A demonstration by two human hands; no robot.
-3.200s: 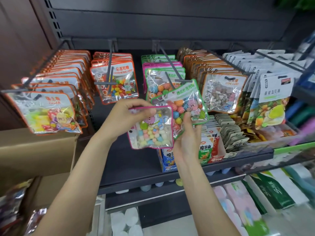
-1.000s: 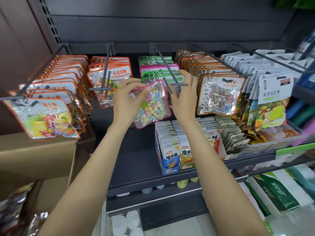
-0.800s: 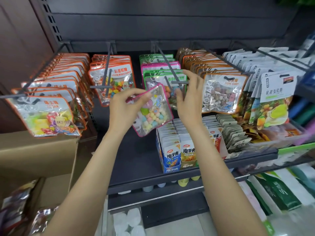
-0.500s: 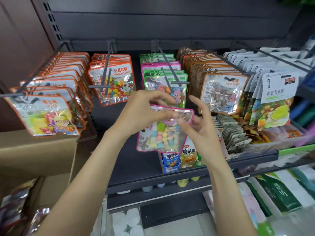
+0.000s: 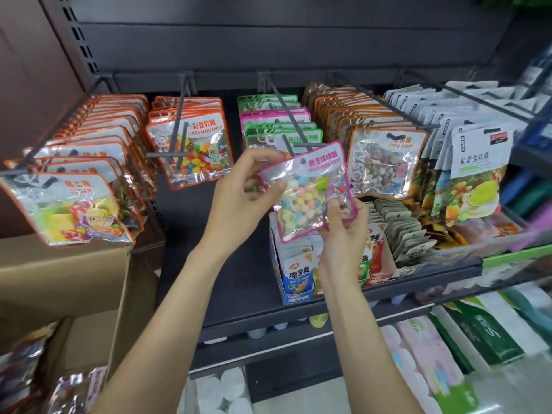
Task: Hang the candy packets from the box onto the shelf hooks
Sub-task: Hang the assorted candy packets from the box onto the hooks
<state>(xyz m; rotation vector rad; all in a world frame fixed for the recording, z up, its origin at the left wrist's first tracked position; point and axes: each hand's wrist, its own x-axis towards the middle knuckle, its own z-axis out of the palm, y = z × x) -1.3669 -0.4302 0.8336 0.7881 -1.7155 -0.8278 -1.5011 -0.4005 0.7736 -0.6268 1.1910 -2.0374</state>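
Since half a second ago, the pink-edged candy packet (image 5: 307, 189) has been turned so its printed front faces the camera, and it has risen from in front of the snack box to just below the tip of the middle shelf hook (image 5: 288, 144). A second ago it was held up at that hook, tilted; three seconds ago it was lower, beside a green packet.

The left hand (image 5: 239, 198) pinches the packet's left edge, its fingers (image 5: 263, 156) curled round the upper left corner and its thumb pressed on the clear front. The right hand (image 5: 343, 225) grips the bottom right corner from below, fingers clamped on the pink border.

The packet is a clear pouch with a bright pink border, tilted with its top leaning right. A white header at the top carries pink lettering and a small hang hole, which sits just beside the hook tip but is not on it. Through the clear window show pastel balls in pink, blue, yellow and white, with a green one near the top.

Behind the fingers, green and pink packets (image 5: 274, 127) hang on the same hook. Left of the left hand hang orange-edged colour bean packets (image 5: 194, 144); right of the right hand, stone candy packets (image 5: 385, 162). Below the hands stands an open snack box (image 5: 298, 279) on the dark shelf (image 5: 233, 264). A cardboard box (image 5: 59, 282) sits far left.
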